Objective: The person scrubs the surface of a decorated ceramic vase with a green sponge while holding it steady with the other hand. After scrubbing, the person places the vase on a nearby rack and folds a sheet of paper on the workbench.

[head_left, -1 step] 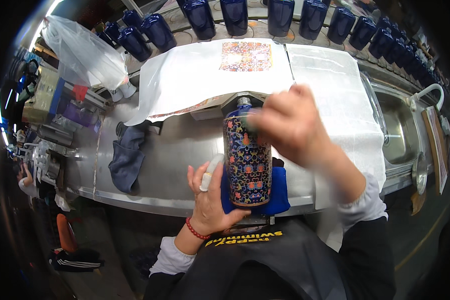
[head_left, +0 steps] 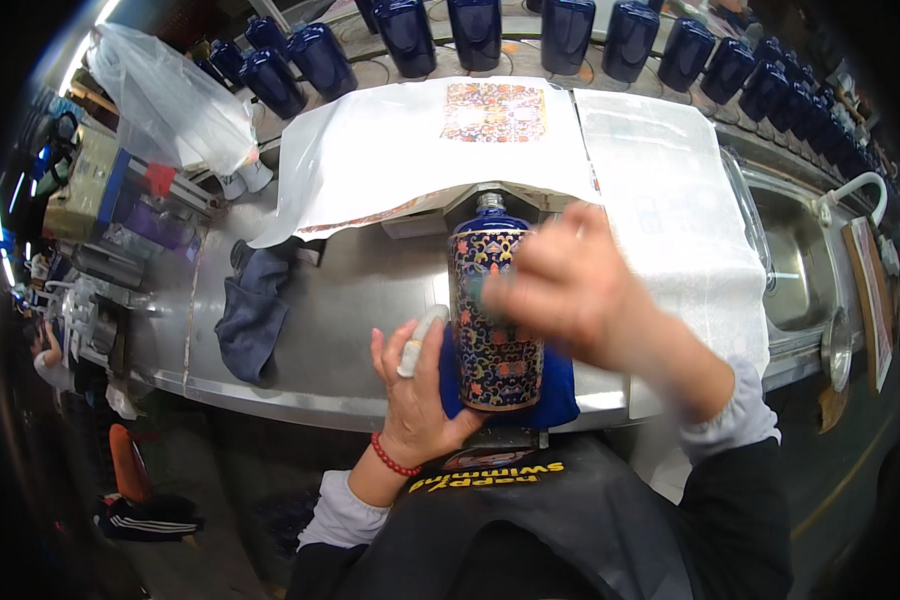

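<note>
On the bottle (head_left: pixel 495 320), the right hand (head_left: pixel 570 285) has slid lower, grip state unclear.

Left hand (head_left: pixel 420 385) steadies the patterned bottle (head_left: pixel 495 310) on a blue cloth (head_left: pixel 560 390) at the steel bench (head_left: pixel 350 300) edge. Right hand (head_left: pixel 570 285), blurred, presses on the bottle's side. Plain blue bottles (head_left: pixel 475 30) line the back, white sheets (head_left: pixel 400 150) behind.

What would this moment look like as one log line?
left hand: steadies patterned bottle | right hand: blurred, on bottle's side | bottle: upright on blue cloth | behind: plain blue bottles
</note>
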The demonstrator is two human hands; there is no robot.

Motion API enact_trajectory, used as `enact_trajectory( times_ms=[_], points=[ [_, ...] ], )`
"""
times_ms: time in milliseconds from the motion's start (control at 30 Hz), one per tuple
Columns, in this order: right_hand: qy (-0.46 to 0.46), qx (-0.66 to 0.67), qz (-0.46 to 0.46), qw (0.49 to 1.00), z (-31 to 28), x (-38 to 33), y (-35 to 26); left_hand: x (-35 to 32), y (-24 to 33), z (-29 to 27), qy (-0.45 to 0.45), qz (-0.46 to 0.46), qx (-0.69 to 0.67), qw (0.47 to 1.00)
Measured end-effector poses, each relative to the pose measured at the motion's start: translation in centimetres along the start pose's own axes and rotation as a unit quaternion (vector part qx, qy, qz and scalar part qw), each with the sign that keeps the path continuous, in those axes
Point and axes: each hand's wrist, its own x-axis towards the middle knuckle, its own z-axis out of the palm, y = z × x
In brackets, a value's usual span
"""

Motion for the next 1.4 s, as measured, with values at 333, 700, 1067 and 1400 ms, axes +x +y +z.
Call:
enact_trajectory(
  times_ms=[333,700,1067,1400],
  points=[
    [0.04,0.163,-0.104,0.98,1.9,-3.4,-1.3,0.9,0.5,-0.4,0.04,0.036,0.054,0.997],
    [0.073,0.323,-0.049,0.942,3.9,-8.8,-3.3,-0.2,-0.9,1.2,0.013,0.03,0.0,0.999],
    [0.132,0.193,0.003,0.972,4.6,-11.0,-4.5,-0.3,-1.3,1.4,-0.004,0.029,0.0,1.0],
    [0.09,0.318,0.168,0.929,4.3,-11.4,-6.8,-0.3,-0.8,1.4,-0.001,0.011,-0.009,1.0]
  ],
)
